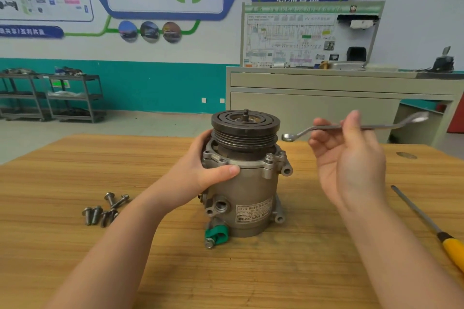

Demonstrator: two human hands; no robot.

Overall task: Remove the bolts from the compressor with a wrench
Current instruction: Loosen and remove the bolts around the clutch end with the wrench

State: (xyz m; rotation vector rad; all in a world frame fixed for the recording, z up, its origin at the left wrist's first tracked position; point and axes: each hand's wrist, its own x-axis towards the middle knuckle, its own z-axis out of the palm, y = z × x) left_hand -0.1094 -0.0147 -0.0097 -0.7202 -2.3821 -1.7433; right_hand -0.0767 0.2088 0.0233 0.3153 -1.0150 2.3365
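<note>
The compressor stands upright near the middle of the wooden table, pulley end up, with a threaded shaft stub poking from the top of the pulley and its label facing the camera. Starting at the left, a cluster of loose bolts lies on the table well apart from the compressor, some touching one another. Next comes the left hand, which grips the compressor's upper body just under the pulley: the thumb is pressed across the front of the housing and the other fingers curl round the far side. A green clip sits at the compressor's base, touching the table. One bolt remains seated in the flange on the right side. To the right, the right hand is raised above the table, palm towards the camera, holding the wrench by the middle of its shank between thumb and fingertips; the lower fingers hang loosely curled. The wrench's ring end hangs just beside the pulley, not touching it. At the far right a screwdriver with a yellow handle lies on the table.
</note>
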